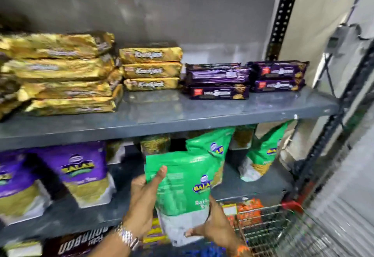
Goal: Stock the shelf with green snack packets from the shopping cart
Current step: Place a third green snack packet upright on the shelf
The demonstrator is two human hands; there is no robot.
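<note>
I hold one green snack packet (pixel 180 188) upright in front of the middle shelf (pixel 253 188). My left hand (pixel 144 198) grips its upper left edge, thumb across the front. My right hand (pixel 214 224) holds its lower right corner at the white bottom. Two more green packets stand on that shelf: one (pixel 212 147) just behind the held packet, another (pixel 265 151) leaning further right. The wire shopping cart (pixel 269 228) is at the lower right, with orange packets inside.
Purple packets (pixel 81 174) stand on the left of the middle shelf. The upper shelf (pixel 162 119) carries gold biscuit packs (pixel 64 74) and dark purple biscuit packs (pixel 218 80). A black perforated upright (pixel 283 14) frames the right side. More packets sit on the lowest shelf.
</note>
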